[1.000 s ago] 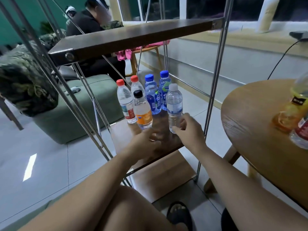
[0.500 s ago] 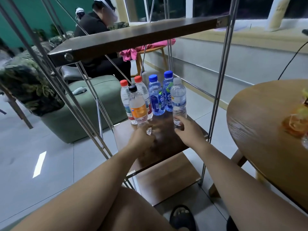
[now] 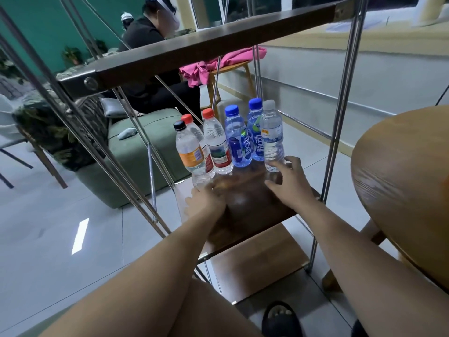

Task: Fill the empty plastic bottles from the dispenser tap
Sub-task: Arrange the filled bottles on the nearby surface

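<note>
Teal wall (image 3: pixel 31 32), grey tile floor (image 3: pixel 48 239), green ottoman (image 3: pixel 131 166), round wood table (image 3: pixel 401 178) rt; windows (image 3: pixel 388 1) prob dark.

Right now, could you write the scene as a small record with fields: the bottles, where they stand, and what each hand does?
place: middle shelf of a metal-frame rack
count: six bottles, upright, capped, grouped at the shelf's far side
left to right: orange-label bottle with black cap, red-cap bottles, blue bottles, clear bottle
left hand: near the base of the orange-label bottle; blurred, grip unclear
right hand: fingers touch the base of the clear bottle, thumb apart
dispenser tap: not in view
</note>
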`<action>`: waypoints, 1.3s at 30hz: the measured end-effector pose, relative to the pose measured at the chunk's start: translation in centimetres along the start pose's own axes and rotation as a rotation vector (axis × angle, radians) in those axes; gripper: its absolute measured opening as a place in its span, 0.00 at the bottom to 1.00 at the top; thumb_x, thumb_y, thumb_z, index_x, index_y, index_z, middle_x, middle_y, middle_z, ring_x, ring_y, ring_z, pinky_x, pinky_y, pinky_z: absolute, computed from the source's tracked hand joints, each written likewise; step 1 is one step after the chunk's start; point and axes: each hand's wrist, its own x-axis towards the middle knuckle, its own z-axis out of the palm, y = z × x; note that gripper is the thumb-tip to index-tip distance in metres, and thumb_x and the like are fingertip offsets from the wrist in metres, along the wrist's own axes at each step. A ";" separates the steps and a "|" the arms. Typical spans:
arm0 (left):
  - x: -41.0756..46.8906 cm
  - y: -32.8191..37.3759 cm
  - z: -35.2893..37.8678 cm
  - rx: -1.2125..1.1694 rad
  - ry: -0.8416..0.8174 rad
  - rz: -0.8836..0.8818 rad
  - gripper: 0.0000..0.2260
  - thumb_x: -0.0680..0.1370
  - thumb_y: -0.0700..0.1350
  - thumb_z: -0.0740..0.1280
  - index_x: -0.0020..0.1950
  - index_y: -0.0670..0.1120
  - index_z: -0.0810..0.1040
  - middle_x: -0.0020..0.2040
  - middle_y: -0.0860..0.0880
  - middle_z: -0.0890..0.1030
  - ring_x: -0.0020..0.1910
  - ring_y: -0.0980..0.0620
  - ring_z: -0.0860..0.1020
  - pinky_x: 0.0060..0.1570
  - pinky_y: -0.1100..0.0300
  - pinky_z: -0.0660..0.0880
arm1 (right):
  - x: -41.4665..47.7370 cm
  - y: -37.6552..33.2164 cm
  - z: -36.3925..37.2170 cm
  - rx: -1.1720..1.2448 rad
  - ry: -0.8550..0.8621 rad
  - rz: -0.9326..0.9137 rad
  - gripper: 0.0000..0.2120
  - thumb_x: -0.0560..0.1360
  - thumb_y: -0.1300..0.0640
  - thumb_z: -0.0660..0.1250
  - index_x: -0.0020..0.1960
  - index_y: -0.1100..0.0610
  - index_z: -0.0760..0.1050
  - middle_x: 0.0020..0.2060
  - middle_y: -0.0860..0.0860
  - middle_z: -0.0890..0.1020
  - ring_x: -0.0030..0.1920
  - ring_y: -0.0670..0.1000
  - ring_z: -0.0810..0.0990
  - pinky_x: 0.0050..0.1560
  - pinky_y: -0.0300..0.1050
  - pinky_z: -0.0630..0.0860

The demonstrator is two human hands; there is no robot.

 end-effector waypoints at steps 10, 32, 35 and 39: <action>0.2 -0.2 0.2 0.020 0.005 -0.092 0.26 0.82 0.57 0.66 0.80 0.57 0.70 0.77 0.45 0.69 0.77 0.39 0.67 0.77 0.40 0.67 | -0.1 -0.2 0.0 -0.021 -0.026 -0.016 0.29 0.81 0.50 0.75 0.79 0.45 0.71 0.83 0.51 0.61 0.74 0.61 0.76 0.70 0.57 0.76; 2.2 0.7 0.7 -0.049 0.042 -0.192 0.27 0.84 0.55 0.65 0.82 0.48 0.67 0.84 0.47 0.63 0.84 0.40 0.55 0.79 0.39 0.57 | -0.2 0.0 -0.1 -0.063 -0.088 -0.004 0.31 0.82 0.48 0.73 0.82 0.46 0.67 0.86 0.50 0.59 0.83 0.57 0.62 0.76 0.58 0.70; 2.1 1.0 0.8 -0.068 0.050 -0.195 0.31 0.83 0.56 0.67 0.84 0.48 0.64 0.85 0.46 0.60 0.86 0.40 0.53 0.80 0.39 0.55 | -0.9 -0.5 -0.8 -0.033 -0.079 0.014 0.31 0.81 0.49 0.73 0.82 0.48 0.68 0.82 0.51 0.66 0.80 0.57 0.66 0.74 0.57 0.71; 2.5 1.6 1.4 -0.116 0.011 -0.167 0.36 0.79 0.65 0.66 0.82 0.48 0.66 0.82 0.42 0.67 0.82 0.37 0.62 0.79 0.38 0.63 | -2.2 -1.0 -2.5 -0.072 -0.112 0.038 0.30 0.82 0.48 0.73 0.81 0.50 0.68 0.79 0.52 0.69 0.78 0.57 0.69 0.74 0.57 0.73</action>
